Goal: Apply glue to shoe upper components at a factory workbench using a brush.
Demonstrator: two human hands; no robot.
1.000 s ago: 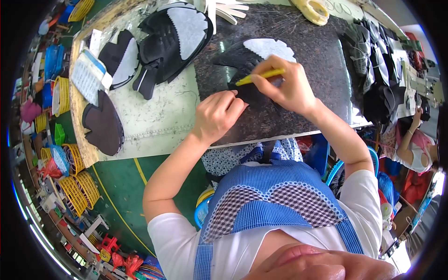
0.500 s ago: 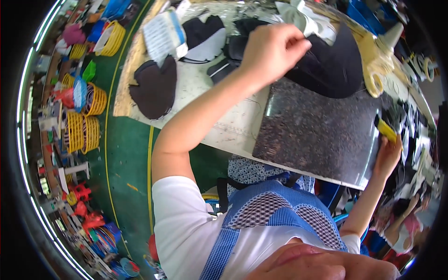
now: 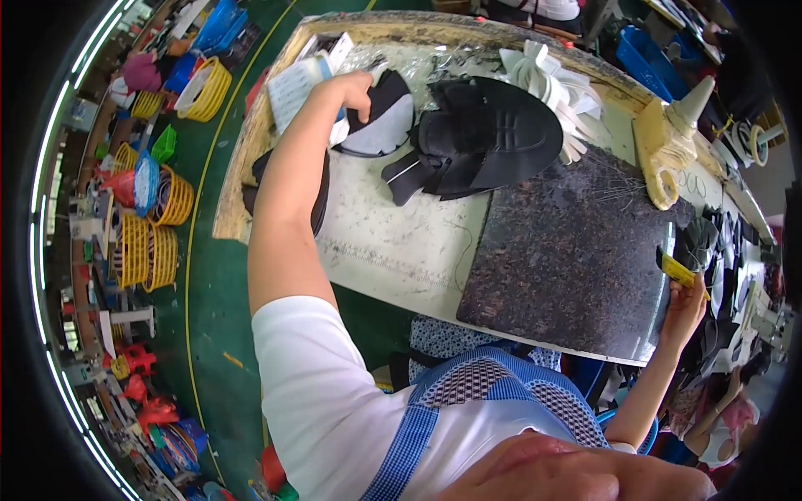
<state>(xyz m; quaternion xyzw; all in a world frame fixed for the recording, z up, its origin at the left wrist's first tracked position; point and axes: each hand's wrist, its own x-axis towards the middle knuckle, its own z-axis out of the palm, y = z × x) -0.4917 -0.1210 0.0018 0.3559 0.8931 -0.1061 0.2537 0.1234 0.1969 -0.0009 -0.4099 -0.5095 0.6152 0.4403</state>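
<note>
My left hand (image 3: 349, 93) reaches to the far left of the table, over a black-and-grey fabric piece (image 3: 380, 125). Its fingers are loosely bent and apart, with nothing visible in them; whether they touch the piece I cannot tell. My right hand (image 3: 687, 305) is closed around a small yellow tool with a black end (image 3: 677, 269), beside the right edge of the dark speckled slab (image 3: 568, 259). Black shoe-upper pieces (image 3: 510, 134) lie stacked beyond the slab. My left forearm partly covers dark rounded pieces (image 3: 319, 200).
White fabric strips (image 3: 555, 92) lie behind the black stack. A cream bottle with a cone nozzle (image 3: 685, 117) stands in a yellowish holder (image 3: 664, 154) at the right. The table has a raised wooden rim (image 3: 230, 196). Yellow baskets (image 3: 171, 196) stand across the green floor.
My left hand has moved left, away from the large black piece, which now lies flat on the black stack. My right hand still holds the yellow tool.
</note>
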